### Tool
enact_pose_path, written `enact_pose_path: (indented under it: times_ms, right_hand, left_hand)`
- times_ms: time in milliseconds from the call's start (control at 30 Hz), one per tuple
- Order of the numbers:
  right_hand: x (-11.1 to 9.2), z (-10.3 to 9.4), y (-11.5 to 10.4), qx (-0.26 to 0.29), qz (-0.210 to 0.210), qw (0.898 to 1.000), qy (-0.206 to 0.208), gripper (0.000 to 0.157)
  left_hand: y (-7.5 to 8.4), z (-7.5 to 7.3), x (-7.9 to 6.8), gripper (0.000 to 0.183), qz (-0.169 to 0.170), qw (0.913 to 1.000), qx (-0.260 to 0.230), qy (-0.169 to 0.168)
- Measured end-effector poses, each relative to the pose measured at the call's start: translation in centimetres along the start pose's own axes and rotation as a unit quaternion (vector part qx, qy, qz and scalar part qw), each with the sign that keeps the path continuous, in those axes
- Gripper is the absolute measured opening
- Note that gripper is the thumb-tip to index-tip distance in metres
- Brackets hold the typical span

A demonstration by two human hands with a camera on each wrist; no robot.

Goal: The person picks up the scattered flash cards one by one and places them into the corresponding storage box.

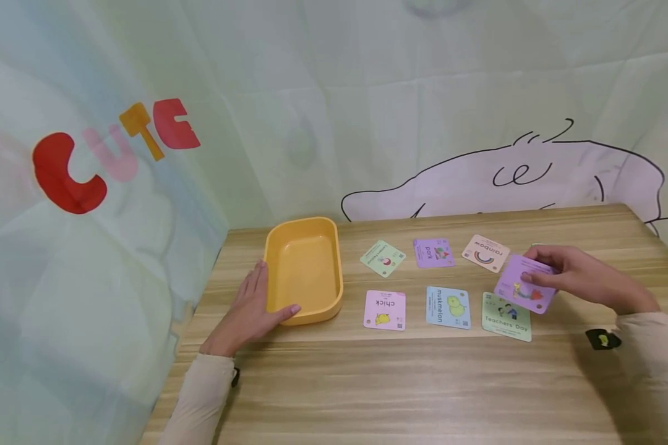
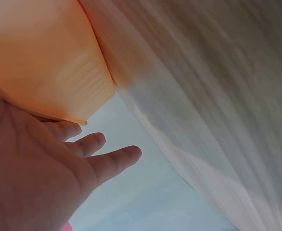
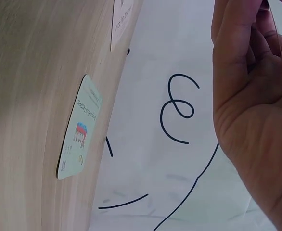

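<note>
A purple picture card (image 1: pixel 526 284) is pinched between the thumb and fingers of my right hand (image 1: pixel 581 275), raised over the table. It partly covers the green Teachers' Day card (image 1: pixel 506 318). In the right wrist view only a thin edge of the held card shows at the top of the hand (image 3: pixel 254 96). My left hand (image 1: pixel 247 312) lies against the left side of a yellow tray (image 1: pixel 339 272), its thumb at the near rim. Its fingers (image 2: pixel 114 163) stretch out fairly straight beside the tray wall (image 2: pixel 59 53) in the left wrist view.
Beside the tray lie cards: lantern festival (image 1: pixel 383 258), park (image 1: pixel 434 253), rainbow (image 1: pixel 484 253), chick (image 1: pixel 385 310) and muskmelon (image 1: pixel 448 307). A green dragon boat festival card (image 3: pixel 79 130) lies behind my right hand. A printed cloth (image 1: pixel 378 142) hangs behind the wooden table (image 1: pixel 401 389).
</note>
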State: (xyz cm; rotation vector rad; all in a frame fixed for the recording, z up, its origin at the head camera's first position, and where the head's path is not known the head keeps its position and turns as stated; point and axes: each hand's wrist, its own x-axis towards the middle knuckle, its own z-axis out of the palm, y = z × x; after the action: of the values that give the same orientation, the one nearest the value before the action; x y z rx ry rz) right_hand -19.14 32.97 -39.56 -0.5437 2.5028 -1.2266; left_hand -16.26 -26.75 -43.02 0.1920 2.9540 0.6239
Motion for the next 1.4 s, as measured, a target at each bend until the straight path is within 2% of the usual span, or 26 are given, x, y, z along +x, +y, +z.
enact_pose_path:
  times_ms: [167,500,800,1400]
  right_hand:
    - [0.4,0.2,-0.3,0.008,0.010,1.000,-0.001,0.020]
    - [0.9,0.5,-0.5,0.021,-0.002,1.000,-0.007,0.019]
    - [1.1,0.5,-0.8,0.025,0.026,0.999,0.000,0.023]
    - [1.9,0.7,-1.6,0.021,0.038,0.999,-0.001,0.025]
  left_hand:
    - [0.0,0.0,0.0,0.125,0.007,1.0000,-0.002,0.003]
    - [-0.1,-0.1,0.1,0.125,0.005,1.0000,-0.002,-0.002]
    - [-0.1,-0.1,0.0,0.124,0.008,0.9999,-0.008,-0.004]
    - [-0.1,-0.1,0.0,0.125,0.012,0.9998,-0.013,-0.004]
